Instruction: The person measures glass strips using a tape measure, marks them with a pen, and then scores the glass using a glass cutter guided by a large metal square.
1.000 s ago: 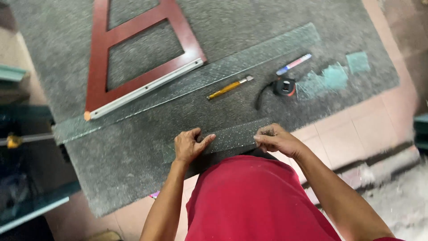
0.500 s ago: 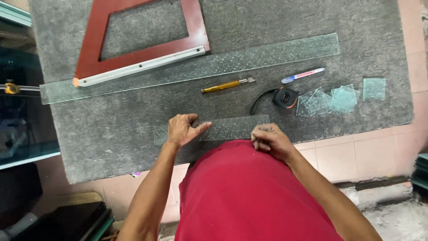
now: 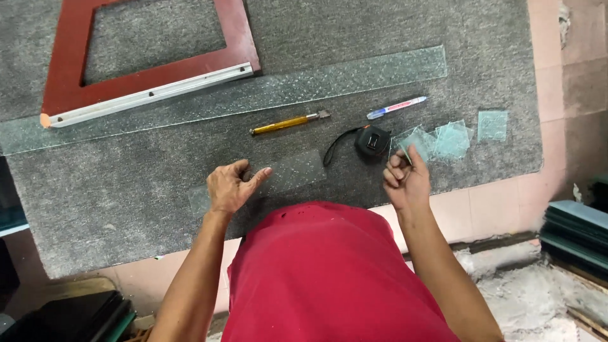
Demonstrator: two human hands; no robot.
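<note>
My left hand (image 3: 233,187) lies on a short strip of patterned clear glass (image 3: 292,172) that rests flat on the grey carpeted table (image 3: 126,190); the index finger points along the strip. To the right, my right hand (image 3: 405,178) pinches a small square glass piece (image 3: 415,142) in its fingertips. It holds the piece just above the table beside a cluster of similar small glass squares (image 3: 453,139). A black tape measure (image 3: 372,140) sits between my hands.
A long patterned glass strip (image 3: 329,79) runs across the table under a red framed square with a metal edge (image 3: 152,92). A yellow glass cutter (image 3: 288,122) and a white marker pen (image 3: 397,107) lie below it. Stacked glass sheets (image 3: 576,225) stand at the right.
My right hand has left the short strip and moved right to the small glass squares with a small piece in its fingers. My left hand stays on the strip.
</note>
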